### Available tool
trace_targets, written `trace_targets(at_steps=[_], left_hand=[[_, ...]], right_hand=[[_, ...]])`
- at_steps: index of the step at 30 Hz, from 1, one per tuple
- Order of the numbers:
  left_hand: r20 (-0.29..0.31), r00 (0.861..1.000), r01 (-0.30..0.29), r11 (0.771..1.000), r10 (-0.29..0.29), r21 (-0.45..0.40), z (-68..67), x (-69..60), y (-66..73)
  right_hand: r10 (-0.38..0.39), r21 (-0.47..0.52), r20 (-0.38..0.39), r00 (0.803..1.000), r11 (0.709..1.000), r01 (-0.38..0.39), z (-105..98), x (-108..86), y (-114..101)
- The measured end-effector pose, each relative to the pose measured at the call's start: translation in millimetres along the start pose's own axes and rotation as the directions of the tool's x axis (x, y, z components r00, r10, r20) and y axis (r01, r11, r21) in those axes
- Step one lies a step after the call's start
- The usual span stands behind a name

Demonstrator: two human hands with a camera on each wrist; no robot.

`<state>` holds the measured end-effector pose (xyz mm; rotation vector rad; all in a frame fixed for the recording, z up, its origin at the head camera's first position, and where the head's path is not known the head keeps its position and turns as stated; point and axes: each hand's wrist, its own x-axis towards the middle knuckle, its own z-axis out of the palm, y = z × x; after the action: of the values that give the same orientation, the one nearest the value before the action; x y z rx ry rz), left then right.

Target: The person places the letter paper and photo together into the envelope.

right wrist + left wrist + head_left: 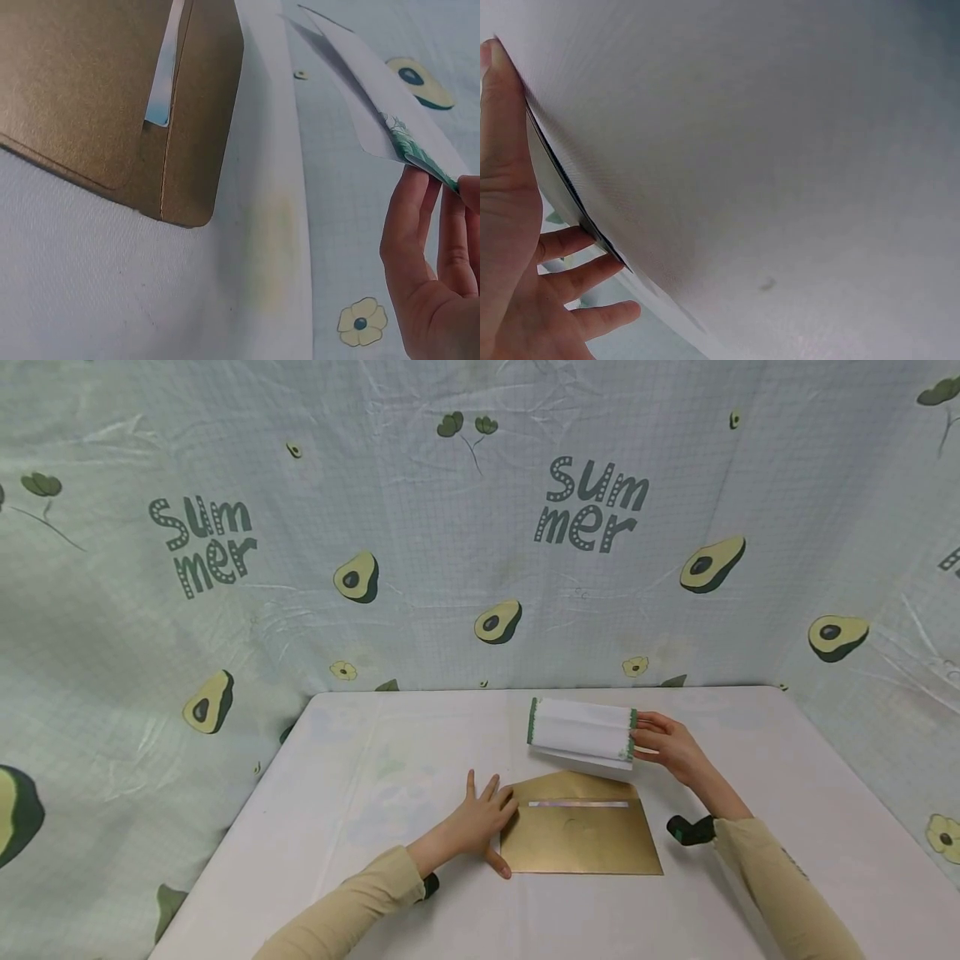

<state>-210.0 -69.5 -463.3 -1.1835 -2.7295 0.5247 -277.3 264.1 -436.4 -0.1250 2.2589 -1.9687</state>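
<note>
With the envelope steadied at nine o'clock by the spread left hand, the folded paper, seemingly pinched by the right hand, is best gripped lightly.

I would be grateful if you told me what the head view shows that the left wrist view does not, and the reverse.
Only the head view shows the right hand holding the folded white paper, and the pale strip across the gold envelope.
Only the left wrist view shows the palm side of the left hand.
Both show that hand at the envelope's edge, and the white table.
</note>
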Motion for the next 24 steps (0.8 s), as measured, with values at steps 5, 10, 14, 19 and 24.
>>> trace_targets(at_steps=[5, 10, 14, 19, 24], left_hand=[[-0.008, 1.000, -0.004, 1.000, 0.004, 0.006, -0.1, -0.3, 0.1], [0.006, 1.000, 0.000, 1.000, 0.000, 0.000, 1.8, -0.1, 0.6], [0.010, 1.000, 0.001, 1.000, -0.001, -0.008, 3.5, 0.3, 0.9], [0.007, 1.000, 0.003, 1.000, -0.003, -0.011, 3.8, 0.6, 0.7], [0.004, 1.000, 0.009, 1.000, -0.009, -0.004, 2.8, 0.1, 0.3]], right_hand=[[0.037, -0.031, -0.005, 0.999, 0.999, -0.037, -3, -1.9, 1], [0.058, -0.071, 0.004, 0.998, 0.996, -0.058, -6, -4.3, 3], [0.061, -0.073, 0.005, 0.998, 0.996, -0.060, -9, -5.7, 5], [0.065, -0.065, 0.003, 0.998, 0.996, -0.065, -11, -5.5, 7], [0.080, -0.084, 0.015, 0.997, 0.993, -0.078, -15, -5.1, 8]])
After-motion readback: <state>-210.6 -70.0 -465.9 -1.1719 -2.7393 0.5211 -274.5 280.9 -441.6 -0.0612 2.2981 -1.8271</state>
